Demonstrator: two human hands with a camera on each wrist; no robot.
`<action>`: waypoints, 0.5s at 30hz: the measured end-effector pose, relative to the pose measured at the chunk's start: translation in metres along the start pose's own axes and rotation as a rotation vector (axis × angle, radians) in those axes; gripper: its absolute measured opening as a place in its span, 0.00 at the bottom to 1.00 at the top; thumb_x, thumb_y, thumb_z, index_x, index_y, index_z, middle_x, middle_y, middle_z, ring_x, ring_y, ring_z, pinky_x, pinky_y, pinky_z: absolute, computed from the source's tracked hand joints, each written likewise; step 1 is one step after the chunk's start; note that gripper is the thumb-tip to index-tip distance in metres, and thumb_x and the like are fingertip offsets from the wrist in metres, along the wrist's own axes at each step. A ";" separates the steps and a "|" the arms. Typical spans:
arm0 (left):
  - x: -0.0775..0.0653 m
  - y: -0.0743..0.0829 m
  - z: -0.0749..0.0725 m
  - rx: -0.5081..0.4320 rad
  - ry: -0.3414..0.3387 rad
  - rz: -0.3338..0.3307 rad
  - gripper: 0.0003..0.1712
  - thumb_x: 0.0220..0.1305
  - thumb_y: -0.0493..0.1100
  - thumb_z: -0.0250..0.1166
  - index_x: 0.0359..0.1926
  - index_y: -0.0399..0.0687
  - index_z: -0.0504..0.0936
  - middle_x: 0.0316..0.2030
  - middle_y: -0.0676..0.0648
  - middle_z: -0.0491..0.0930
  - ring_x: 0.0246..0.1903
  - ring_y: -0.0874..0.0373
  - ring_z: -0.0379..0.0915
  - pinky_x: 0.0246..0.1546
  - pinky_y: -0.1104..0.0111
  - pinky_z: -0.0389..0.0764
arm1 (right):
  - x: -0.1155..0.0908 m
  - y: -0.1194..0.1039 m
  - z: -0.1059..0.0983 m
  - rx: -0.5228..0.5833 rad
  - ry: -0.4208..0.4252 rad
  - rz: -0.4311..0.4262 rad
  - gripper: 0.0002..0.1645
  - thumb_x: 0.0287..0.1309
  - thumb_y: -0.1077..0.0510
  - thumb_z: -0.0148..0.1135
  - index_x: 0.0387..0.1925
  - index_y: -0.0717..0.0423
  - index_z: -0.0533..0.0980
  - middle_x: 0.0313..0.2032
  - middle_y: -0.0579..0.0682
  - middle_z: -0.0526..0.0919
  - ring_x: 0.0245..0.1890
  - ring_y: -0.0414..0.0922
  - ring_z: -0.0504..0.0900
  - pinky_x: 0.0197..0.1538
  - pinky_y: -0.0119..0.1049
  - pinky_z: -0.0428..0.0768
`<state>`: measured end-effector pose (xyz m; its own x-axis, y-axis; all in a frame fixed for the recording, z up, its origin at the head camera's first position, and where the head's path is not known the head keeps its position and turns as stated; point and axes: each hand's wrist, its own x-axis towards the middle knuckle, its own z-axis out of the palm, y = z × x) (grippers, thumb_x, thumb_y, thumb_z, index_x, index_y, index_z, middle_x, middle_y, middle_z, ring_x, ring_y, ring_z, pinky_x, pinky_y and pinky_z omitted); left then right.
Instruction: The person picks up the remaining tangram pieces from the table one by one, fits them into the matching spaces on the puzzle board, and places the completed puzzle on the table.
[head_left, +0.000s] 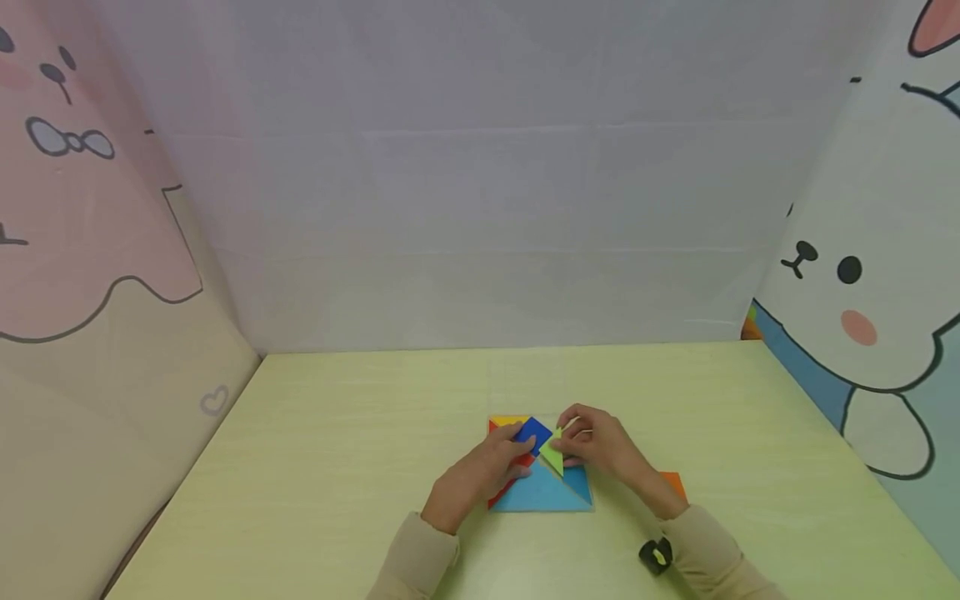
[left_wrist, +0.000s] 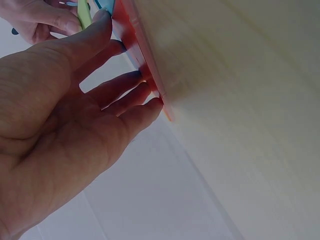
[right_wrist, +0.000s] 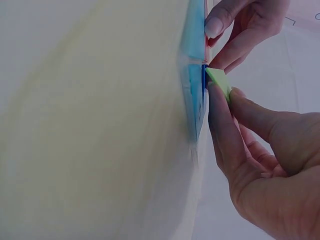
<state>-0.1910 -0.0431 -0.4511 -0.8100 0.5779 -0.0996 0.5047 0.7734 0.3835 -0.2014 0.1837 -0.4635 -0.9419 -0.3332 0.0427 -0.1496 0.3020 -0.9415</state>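
Observation:
A tangram puzzle lies on the table, with a large light-blue triangle (head_left: 542, 495), a darker blue triangle (head_left: 577, 485), red parts (head_left: 497, 499) and a yellow strip (head_left: 507, 419) showing. My right hand (head_left: 600, 444) pinches a light-green tangram piece (right_wrist: 219, 81) between thumb and fingers, tilted over the puzzle's right half. On the left side, my left hand (head_left: 483, 464) touches the puzzle and a dark-blue square (head_left: 535, 432) with fairly straight fingers. Those fingertips meet the red edge (left_wrist: 134, 37) in the left wrist view. Part of the puzzle is hidden beneath both hands.
An orange piece (head_left: 675, 483) lies partly behind my right forearm. Close to the right sleeve is a small black object (head_left: 656, 557). The pale yellow table (head_left: 337, 433) meets a white sheet (head_left: 480, 250) at the back, with cartoon-printed cloths on both sides.

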 end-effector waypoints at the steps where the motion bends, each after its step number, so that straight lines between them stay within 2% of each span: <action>1: 0.000 0.000 0.000 0.001 0.001 0.000 0.29 0.73 0.46 0.64 0.72 0.43 0.73 0.73 0.38 0.64 0.73 0.45 0.61 0.66 0.59 0.73 | 0.000 0.000 0.000 -0.005 -0.005 -0.005 0.14 0.66 0.65 0.68 0.45 0.69 0.73 0.35 0.60 0.84 0.34 0.54 0.89 0.36 0.43 0.88; 10: 0.000 0.001 -0.003 -0.003 0.010 0.014 0.29 0.73 0.45 0.64 0.71 0.41 0.74 0.73 0.36 0.65 0.73 0.44 0.62 0.66 0.58 0.73 | 0.002 0.000 0.000 -0.030 -0.054 -0.035 0.13 0.67 0.66 0.66 0.46 0.69 0.73 0.35 0.59 0.83 0.34 0.54 0.89 0.36 0.41 0.88; 15: -0.001 0.003 -0.004 -0.029 -0.007 -0.006 0.29 0.74 0.44 0.64 0.71 0.42 0.73 0.74 0.37 0.64 0.73 0.44 0.61 0.67 0.58 0.72 | 0.001 0.000 0.000 -0.084 -0.058 -0.080 0.12 0.66 0.65 0.67 0.44 0.68 0.74 0.34 0.58 0.84 0.32 0.52 0.89 0.36 0.39 0.88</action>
<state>-0.1900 -0.0424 -0.4458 -0.8109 0.5750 -0.1088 0.4905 0.7692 0.4096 -0.2025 0.1829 -0.4630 -0.9074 -0.4095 0.0949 -0.2506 0.3457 -0.9043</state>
